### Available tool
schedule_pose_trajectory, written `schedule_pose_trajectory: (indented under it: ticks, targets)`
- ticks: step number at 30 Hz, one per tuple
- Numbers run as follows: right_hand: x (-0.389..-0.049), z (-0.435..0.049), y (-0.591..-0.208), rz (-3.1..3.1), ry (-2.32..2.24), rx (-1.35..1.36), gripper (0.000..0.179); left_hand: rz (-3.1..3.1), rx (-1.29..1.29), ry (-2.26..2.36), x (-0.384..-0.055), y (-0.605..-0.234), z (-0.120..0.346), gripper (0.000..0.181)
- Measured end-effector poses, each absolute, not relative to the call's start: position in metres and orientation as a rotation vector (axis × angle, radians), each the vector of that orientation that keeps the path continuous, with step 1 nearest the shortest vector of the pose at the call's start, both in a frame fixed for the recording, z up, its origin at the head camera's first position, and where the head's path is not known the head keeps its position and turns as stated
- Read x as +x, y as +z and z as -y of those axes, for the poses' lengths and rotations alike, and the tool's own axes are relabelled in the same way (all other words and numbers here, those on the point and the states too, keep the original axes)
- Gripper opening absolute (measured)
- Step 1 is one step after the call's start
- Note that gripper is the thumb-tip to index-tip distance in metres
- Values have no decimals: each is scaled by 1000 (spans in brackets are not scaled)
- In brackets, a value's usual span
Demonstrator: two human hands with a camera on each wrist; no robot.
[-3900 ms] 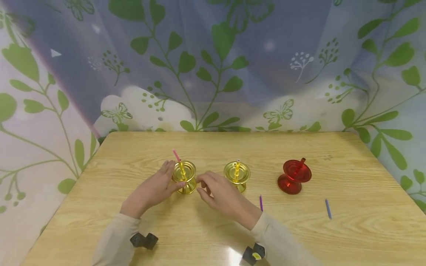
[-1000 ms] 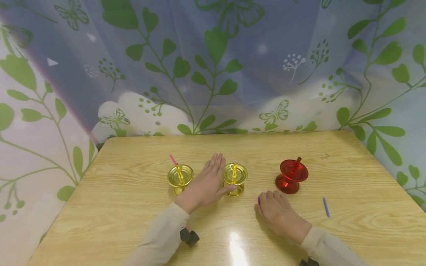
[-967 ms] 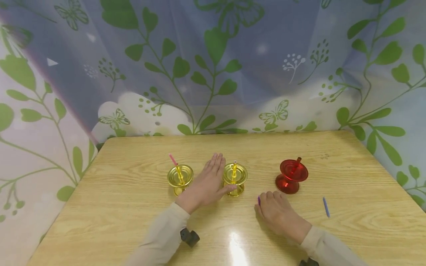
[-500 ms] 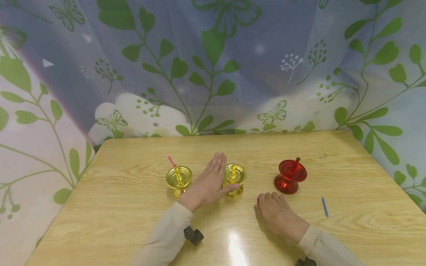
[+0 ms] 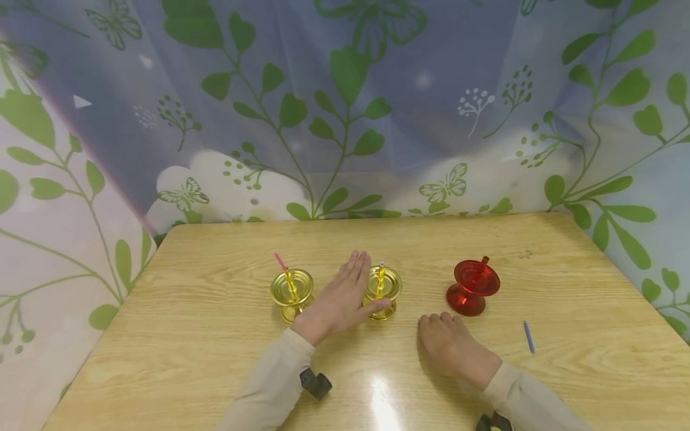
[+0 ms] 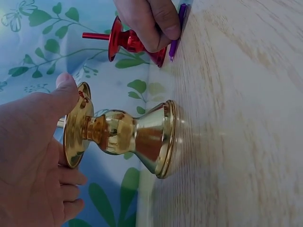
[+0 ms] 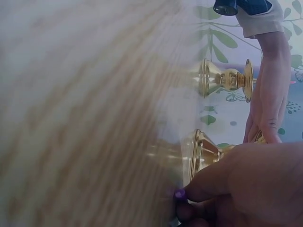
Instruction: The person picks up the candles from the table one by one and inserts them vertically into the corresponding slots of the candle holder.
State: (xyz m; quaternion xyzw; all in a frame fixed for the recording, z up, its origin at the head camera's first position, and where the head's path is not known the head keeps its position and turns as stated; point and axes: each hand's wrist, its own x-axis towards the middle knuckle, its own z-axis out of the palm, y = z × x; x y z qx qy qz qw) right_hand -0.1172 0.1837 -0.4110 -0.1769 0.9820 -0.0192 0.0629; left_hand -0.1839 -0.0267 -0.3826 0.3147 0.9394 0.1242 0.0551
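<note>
wood-grain tabletop [image 5: 215, 257]; purple candle [image 6: 174, 46] held horizontal

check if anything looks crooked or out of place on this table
The pink candle in the leftmost gold holder looks askew: in the head view it leans farther left than the post beneath it, though camera angle may exaggerate that. No spill or breakage stands out.

glossy metallic hldrs [image 6: 116, 131], smooth wood-grain tbl [image 5: 188, 335]

No text, label, brand, number or sign can be read in any of the three views.
</note>
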Motion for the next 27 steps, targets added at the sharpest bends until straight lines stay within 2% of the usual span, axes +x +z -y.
schedule_pose_trajectory:
  ticks: [24, 27]
  targets:
    - [-123, -186, -408, -2879, -41, -588, 19, -2894, 953, 363, -183, -387, 22, 92]
    - [-124, -187, -408, -2918, -58, -594, 14, -2907, 954, 350, -183, -387, 22, 92]
